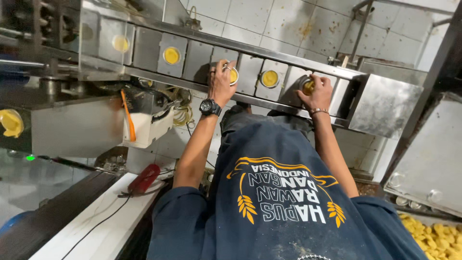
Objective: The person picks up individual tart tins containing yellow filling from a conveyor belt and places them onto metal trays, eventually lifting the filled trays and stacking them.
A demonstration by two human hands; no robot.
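Yellow cups point(233, 75) line the conveyor point(202, 53), running left-right.

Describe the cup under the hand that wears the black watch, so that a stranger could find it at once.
A long steel conveyor of square pockets runs across the tiled wall. The left hand, with a black wristwatch, rests on one pocket near the middle. The yellow-filled cup there is half hidden by fingers, while the cup to its left lies fully uncovered.

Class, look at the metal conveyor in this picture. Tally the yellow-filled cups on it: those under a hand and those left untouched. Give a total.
Cups under a hand: 2, left hand on one, right hand on another
Untouched cups: 3
Total: 5
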